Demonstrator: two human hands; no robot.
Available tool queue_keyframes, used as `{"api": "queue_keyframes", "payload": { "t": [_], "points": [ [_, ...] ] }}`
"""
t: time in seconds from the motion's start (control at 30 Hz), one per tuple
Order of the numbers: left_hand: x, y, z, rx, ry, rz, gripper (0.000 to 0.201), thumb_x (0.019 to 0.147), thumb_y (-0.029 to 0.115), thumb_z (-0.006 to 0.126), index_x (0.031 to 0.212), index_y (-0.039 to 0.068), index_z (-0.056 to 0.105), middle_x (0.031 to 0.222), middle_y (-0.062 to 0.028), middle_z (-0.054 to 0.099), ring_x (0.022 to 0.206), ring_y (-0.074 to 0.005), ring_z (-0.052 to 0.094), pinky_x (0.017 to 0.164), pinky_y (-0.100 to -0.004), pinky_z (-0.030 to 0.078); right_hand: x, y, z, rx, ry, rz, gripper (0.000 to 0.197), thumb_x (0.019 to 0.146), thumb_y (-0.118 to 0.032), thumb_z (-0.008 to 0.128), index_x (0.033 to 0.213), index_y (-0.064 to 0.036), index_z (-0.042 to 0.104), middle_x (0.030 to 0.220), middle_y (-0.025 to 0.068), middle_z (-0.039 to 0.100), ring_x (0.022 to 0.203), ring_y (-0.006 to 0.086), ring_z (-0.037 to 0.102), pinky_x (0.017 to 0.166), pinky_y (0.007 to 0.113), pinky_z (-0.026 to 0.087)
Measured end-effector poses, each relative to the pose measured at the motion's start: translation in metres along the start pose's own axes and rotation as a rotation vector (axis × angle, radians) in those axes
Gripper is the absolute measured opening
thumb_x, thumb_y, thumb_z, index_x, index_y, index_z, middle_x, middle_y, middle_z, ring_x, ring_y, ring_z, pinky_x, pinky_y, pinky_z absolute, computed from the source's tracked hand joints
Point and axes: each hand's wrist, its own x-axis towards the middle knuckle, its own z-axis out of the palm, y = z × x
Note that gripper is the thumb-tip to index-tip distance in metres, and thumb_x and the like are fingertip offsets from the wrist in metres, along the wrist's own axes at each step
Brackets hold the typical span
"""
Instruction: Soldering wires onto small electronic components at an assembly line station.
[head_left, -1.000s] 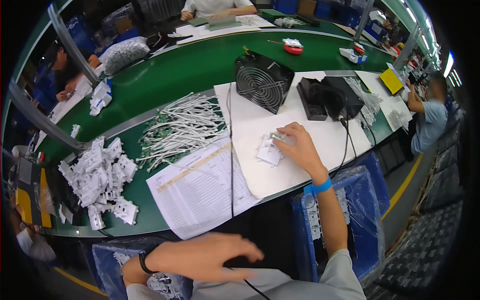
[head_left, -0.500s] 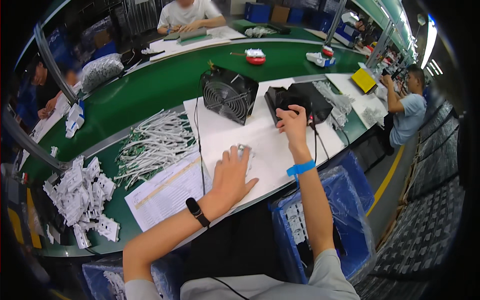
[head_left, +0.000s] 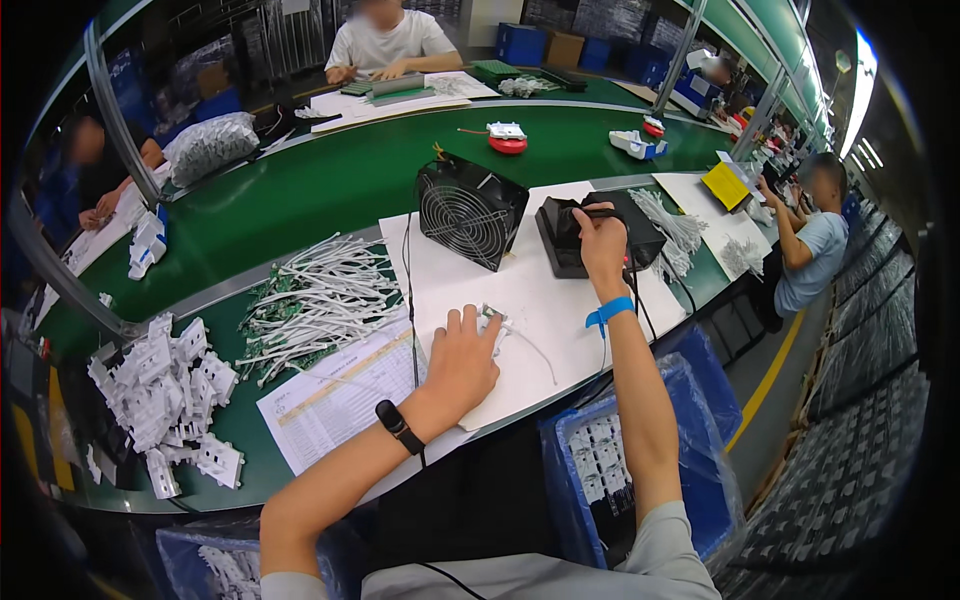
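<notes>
My left hand [head_left: 462,365] rests on the white board [head_left: 450,285], its fingers closed around a small white plastic part. A little green circuit board [head_left: 489,312] shows at the fingertips, and a thin white cable [head_left: 540,352] trails from there to the right. Most of the part is hidden under the hand. Farther right, my right hand [head_left: 604,250] grips a black tool handle [head_left: 598,212] at the black box-shaped unit [head_left: 563,240]. The tool's working end is out of sight, so its kind cannot be told.
A black fan [head_left: 472,212] stands behind my hands. To the left are bundled white cables [head_left: 325,295], a printed sheet [head_left: 335,405] and heaped white plastic housings [head_left: 165,400]. Blue lined bins [head_left: 690,480] sit below the edge. Beyond the green belt [head_left: 370,160], other people work.
My right hand has closed on the black tool handle after hovering with loose fingers. My left thumb has drawn in, and the white cable now shows beside that hand. The view has shifted slightly.
</notes>
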Motion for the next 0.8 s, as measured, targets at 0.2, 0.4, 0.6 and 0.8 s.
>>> {"api": "queue_keyframes", "payload": {
  "t": [0.2, 0.4, 0.6, 0.8],
  "points": [
    [0.003, -0.007, -0.006, -0.039, -0.050, 0.011, 0.062, 0.078, 0.013, 0.073, 0.138, 0.007, 0.058, 0.124, -0.0210, 0.050, 0.112, -0.0369, 0.050, 0.088, -0.0451, 0.049, -0.008, 0.002, 0.008, 0.006, 0.019, 0.123, 0.020, 0.094, -0.016, 0.073, 0.098, 0.0027, 0.068, 0.069, 0.0091, 0.067, 0.060, 0.0152, 0.065, 0.058, 0.030, 0.050],
    [0.003, -0.011, -0.011, -0.088, -0.059, 0.033, 0.062, 0.080, 0.019, 0.074, 0.139, 0.008, 0.058, 0.125, -0.0202, 0.051, 0.112, -0.0365, 0.050, 0.089, -0.0461, 0.049, -0.014, 0.003, 0.013, 0.070, 0.140, 0.033, 0.020, 0.095, -0.016, 0.072, 0.098, 0.0043, 0.069, 0.072, 0.0100, 0.068, 0.064, 0.0148, 0.064, 0.060, 0.030, 0.049],
    [0.011, 0.001, -0.007, -0.054, 0.097, 0.008, 0.049, 0.081, 0.028, 0.077, 0.123, 0.006, 0.064, 0.120, -0.0190, 0.054, 0.112, -0.0353, 0.051, 0.086, -0.0462, 0.047, -0.020, 0.011, 0.020, 0.007, 0.160, -0.012, 0.023, 0.098, -0.020, 0.068, 0.103, 0.0032, 0.070, 0.077, 0.0168, 0.070, 0.068, 0.0279, 0.068, 0.066, 0.037, 0.051],
    [0.032, 0.015, 0.006, 0.047, 0.164, -0.138, 0.037, 0.082, 0.029, 0.076, 0.107, 0.005, 0.067, 0.104, -0.0134, 0.060, 0.098, -0.0316, 0.058, 0.079, -0.0446, 0.046, -0.023, 0.014, 0.017, 0.054, 0.190, -0.027, 0.023, 0.098, -0.022, 0.067, 0.104, 0.0001, 0.071, 0.078, 0.0152, 0.070, 0.069, 0.0290, 0.067, 0.066, 0.039, 0.051]
  ]
}}
